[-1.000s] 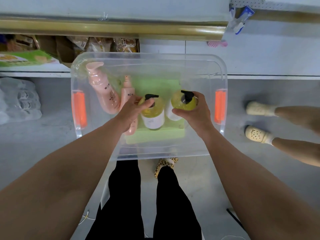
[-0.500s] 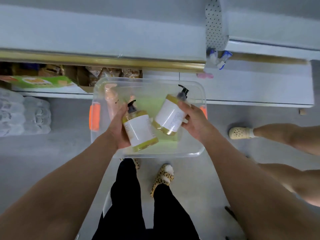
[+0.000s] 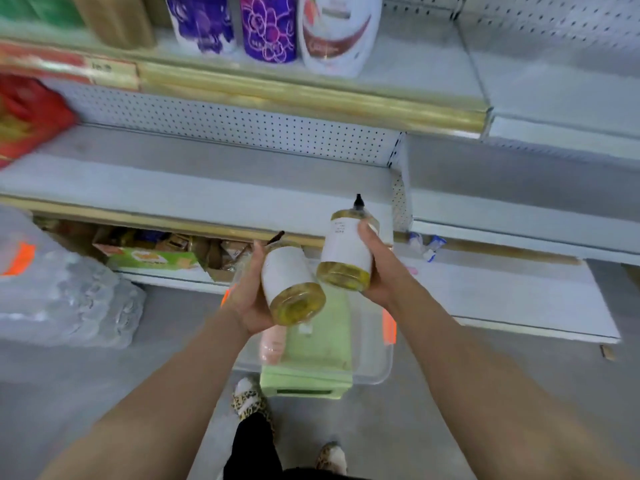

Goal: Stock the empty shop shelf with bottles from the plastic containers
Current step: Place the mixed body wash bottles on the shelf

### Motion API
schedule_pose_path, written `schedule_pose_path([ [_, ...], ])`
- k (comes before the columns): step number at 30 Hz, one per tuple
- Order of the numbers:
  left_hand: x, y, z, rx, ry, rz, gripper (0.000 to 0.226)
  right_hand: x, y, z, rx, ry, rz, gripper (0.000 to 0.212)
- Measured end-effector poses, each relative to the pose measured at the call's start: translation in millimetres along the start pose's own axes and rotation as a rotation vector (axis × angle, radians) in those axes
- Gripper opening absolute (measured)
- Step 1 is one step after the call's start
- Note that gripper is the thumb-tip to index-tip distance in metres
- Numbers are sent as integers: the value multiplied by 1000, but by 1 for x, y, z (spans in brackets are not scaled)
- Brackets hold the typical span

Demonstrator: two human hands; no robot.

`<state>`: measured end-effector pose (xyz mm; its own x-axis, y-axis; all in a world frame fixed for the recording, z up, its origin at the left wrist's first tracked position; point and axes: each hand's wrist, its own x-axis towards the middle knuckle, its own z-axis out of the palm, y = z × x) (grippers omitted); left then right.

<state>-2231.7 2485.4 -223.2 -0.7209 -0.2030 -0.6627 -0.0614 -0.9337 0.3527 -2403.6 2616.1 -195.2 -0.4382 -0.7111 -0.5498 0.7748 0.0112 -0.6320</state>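
Observation:
My left hand [image 3: 247, 299] grips a yellow pump bottle [image 3: 291, 282] with a white label, tilted with its base toward me. A second yellow pump bottle [image 3: 346, 252] is held in my right hand [image 3: 377, 265], nearly upright, black pump on top. Both bottles hang in front of the bare white shelf [image 3: 194, 181] with a gold front strip. Under my hands on the floor stands the clear plastic container [image 3: 374, 362] with orange handles; a pink bottle [image 3: 272, 344] and a green insert lie in it.
The upper shelf carries purple and white refill pouches [image 3: 270, 26]. A red package [image 3: 24, 116] sits at the left end of the bare shelf. Shrink-wrapped water packs [image 3: 65, 292] stand on the floor at left. A green box [image 3: 152, 259] lies on the bottom shelf.
Both hands have lifted the yellow bottles out of the container up to the height of the bare shelf. My view has swung upward from the floor to the shelves.

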Motion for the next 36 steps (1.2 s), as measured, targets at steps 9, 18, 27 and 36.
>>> schedule_pose_path([
  [9,-60,56,77,138,-132,249,65,-44,-90,49,-4,-103,-220,42],
  [18,-89,82,154,276,-160,424,75,-69,-149,74,177,-284,-168,65],
  [27,-93,78,186,305,-192,405,66,-74,-167,72,134,-388,-270,87],
  [36,-100,88,200,381,-232,426,48,-64,-179,78,29,-276,-392,59],
])
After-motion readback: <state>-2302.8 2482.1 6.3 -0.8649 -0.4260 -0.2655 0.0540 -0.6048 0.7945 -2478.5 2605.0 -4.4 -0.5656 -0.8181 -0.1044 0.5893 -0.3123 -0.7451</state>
